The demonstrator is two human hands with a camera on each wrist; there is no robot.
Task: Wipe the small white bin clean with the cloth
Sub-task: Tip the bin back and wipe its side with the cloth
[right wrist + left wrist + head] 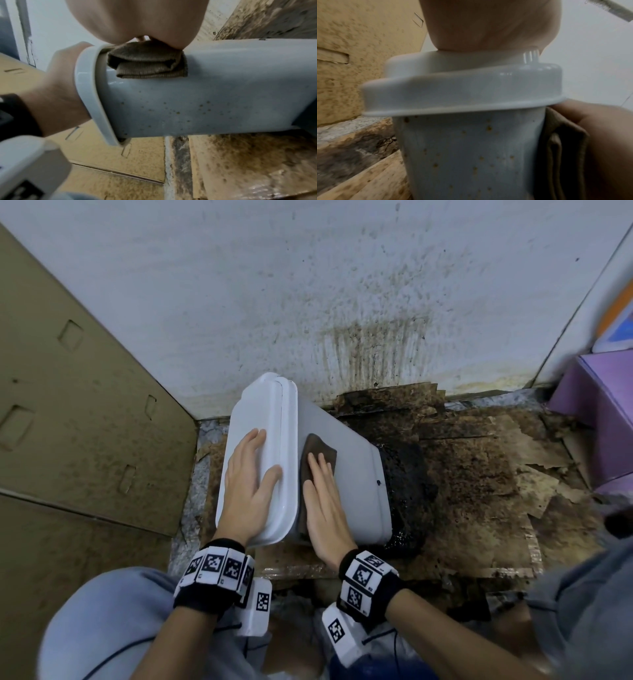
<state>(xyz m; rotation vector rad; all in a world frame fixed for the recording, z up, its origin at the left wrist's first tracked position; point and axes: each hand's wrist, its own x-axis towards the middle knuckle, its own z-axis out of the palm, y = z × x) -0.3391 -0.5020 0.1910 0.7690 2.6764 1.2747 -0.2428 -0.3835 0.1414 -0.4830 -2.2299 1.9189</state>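
Note:
The small white bin (349, 474) lies on its side on the floor, its lid (274, 419) facing left. My left hand (251, 474) rests flat on the lid with straight fingers. My right hand (323, 494) presses a folded brown cloth (320, 445) flat against the bin's upturned side, just beside the lid's rim. In the right wrist view, the cloth (149, 65) sits bunched under my palm, and brown specks dot the bin's near wall (214, 94). The left wrist view shows the same speckled wall (467, 155) and the cloth (563, 148).
A cardboard panel (68, 405) stands at the left. A stained white wall (342, 302) rises behind the bin. Soiled cardboard sheets (479, 474) cover the floor, with a black wet patch (407, 481) by the bin's base. A purple box (599, 412) sits at the right.

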